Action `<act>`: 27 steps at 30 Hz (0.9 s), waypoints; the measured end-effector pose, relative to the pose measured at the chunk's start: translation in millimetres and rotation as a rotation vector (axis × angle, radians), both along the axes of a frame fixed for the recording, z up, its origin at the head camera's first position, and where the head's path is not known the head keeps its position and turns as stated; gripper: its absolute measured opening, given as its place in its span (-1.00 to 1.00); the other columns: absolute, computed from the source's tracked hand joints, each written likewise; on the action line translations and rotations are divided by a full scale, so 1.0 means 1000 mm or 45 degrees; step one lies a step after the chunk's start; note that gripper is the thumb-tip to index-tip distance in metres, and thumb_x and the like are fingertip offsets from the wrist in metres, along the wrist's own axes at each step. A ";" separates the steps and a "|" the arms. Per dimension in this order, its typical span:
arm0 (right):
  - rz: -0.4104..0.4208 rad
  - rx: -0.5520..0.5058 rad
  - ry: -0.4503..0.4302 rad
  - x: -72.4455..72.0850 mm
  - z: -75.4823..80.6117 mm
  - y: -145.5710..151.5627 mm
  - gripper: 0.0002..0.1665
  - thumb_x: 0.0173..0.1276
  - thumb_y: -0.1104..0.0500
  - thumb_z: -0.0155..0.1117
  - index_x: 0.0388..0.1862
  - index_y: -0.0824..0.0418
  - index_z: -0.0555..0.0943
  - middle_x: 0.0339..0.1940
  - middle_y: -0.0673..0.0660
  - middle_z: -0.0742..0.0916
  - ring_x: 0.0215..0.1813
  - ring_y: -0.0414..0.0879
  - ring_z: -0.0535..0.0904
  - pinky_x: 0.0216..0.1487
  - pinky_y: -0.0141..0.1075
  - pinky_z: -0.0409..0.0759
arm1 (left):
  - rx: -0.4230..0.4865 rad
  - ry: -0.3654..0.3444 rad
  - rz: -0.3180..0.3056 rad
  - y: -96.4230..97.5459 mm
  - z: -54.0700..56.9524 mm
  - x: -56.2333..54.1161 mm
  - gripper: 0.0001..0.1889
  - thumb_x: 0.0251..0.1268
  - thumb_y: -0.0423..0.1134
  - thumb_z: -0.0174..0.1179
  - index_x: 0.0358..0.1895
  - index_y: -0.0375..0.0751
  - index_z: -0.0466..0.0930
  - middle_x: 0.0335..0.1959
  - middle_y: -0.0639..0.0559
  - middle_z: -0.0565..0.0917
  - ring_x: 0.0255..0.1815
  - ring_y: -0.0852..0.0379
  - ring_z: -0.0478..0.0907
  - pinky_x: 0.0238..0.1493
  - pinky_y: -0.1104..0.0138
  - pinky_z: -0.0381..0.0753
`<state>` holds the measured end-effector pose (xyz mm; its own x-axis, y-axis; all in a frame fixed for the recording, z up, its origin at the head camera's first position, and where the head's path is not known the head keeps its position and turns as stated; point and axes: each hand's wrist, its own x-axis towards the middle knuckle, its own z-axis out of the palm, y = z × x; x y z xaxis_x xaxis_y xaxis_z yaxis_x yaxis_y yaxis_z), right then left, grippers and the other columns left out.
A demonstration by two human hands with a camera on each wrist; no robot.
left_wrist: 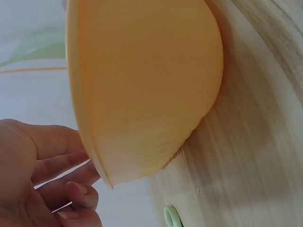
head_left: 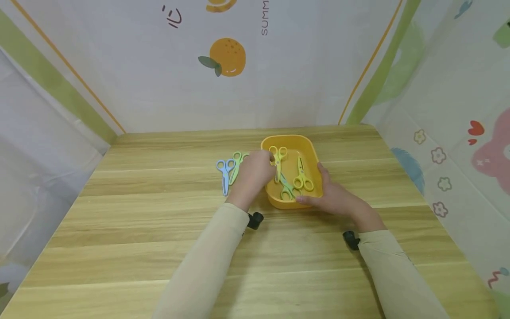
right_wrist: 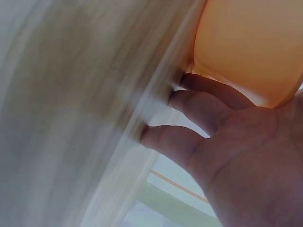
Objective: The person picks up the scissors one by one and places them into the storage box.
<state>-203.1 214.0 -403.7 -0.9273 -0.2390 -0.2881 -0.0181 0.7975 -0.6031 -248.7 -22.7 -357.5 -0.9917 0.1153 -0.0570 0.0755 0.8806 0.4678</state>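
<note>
Left hand and scissors at the rim of a yellow bin. The first yellow scissors [head_left: 278, 165] are placed inside the left wall of the bin [head_left: 279, 204], just right of the fingers of the left hand [head_left: 255, 168]. Their long axis is directed away from the person, handles at the far end, blade toward the near wall. The left fingers are curled and appear to be pinching them near the pivot; the contact is hidden by the bin wall in the left wrist view. The blade is laid across green scissors [head_left: 290, 190]. The second yellow scissors [head_left: 303, 177], reversed, are set farther right, nearer the right hand [head_left: 334, 197], whose fingers are spread, nearly straight, along the outer wall. Any lift is judged to depend on the blade being kept apart from the green pair. The bin is supported by the desk [head_left: 139, 243].
</note>
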 end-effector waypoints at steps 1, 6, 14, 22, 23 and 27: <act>0.001 -0.002 0.000 0.000 0.000 0.000 0.72 0.19 -0.61 0.37 0.74 0.16 -0.55 0.60 0.64 0.32 0.60 0.45 0.35 0.62 0.29 0.29 | -0.004 0.002 0.000 0.000 0.000 0.000 -0.67 0.51 -0.19 0.26 0.25 -0.09 0.72 0.17 -0.03 0.79 -0.24 0.04 0.68 -0.40 0.28 0.61; 0.001 -0.003 -0.007 0.001 0.001 0.000 0.72 0.19 -0.61 0.37 0.74 0.14 -0.57 0.60 0.64 0.32 0.60 0.45 0.35 0.63 0.29 0.29 | 0.018 0.041 0.000 -0.002 0.002 0.001 -0.70 0.53 -0.16 0.25 0.21 -0.08 0.73 0.08 -0.01 0.81 -0.16 0.05 0.72 -0.34 0.26 0.64; -0.009 -0.017 -0.028 0.001 0.002 0.000 0.73 0.19 -0.60 0.38 0.74 0.14 -0.57 0.61 0.63 0.30 0.62 0.45 0.33 0.64 0.29 0.26 | 0.149 0.103 0.022 -0.014 0.009 0.000 -0.72 0.55 -0.19 0.19 0.16 -0.13 0.73 0.12 -0.02 0.78 -0.06 0.01 0.72 -0.09 0.14 0.75; -0.002 0.000 -0.019 0.000 0.001 0.001 0.73 0.19 -0.62 0.37 0.74 0.14 -0.57 0.58 0.64 0.34 0.58 0.44 0.38 0.61 0.29 0.30 | 0.182 0.084 0.072 -0.029 0.009 -0.002 -0.73 0.54 -0.16 0.18 0.13 -0.12 0.75 0.10 -0.02 0.79 0.01 0.00 0.71 0.03 0.09 0.72; -0.002 -0.001 -0.015 0.000 0.001 0.001 0.72 0.19 -0.61 0.37 0.74 0.14 -0.57 0.58 0.65 0.34 0.58 0.44 0.38 0.61 0.29 0.30 | 0.187 0.085 0.074 -0.031 0.009 -0.002 -0.72 0.53 -0.16 0.18 0.13 -0.13 0.75 0.10 -0.02 0.80 0.02 -0.01 0.71 0.05 0.08 0.72; -0.002 -0.007 -0.016 0.000 0.001 0.000 0.72 0.20 -0.60 0.38 0.74 0.14 -0.56 0.58 0.64 0.35 0.58 0.44 0.39 0.61 0.29 0.30 | 0.202 0.101 0.082 -0.037 0.009 -0.002 -0.72 0.50 -0.18 0.19 0.13 -0.14 0.75 0.08 -0.04 0.80 0.07 -0.04 0.73 0.09 0.06 0.72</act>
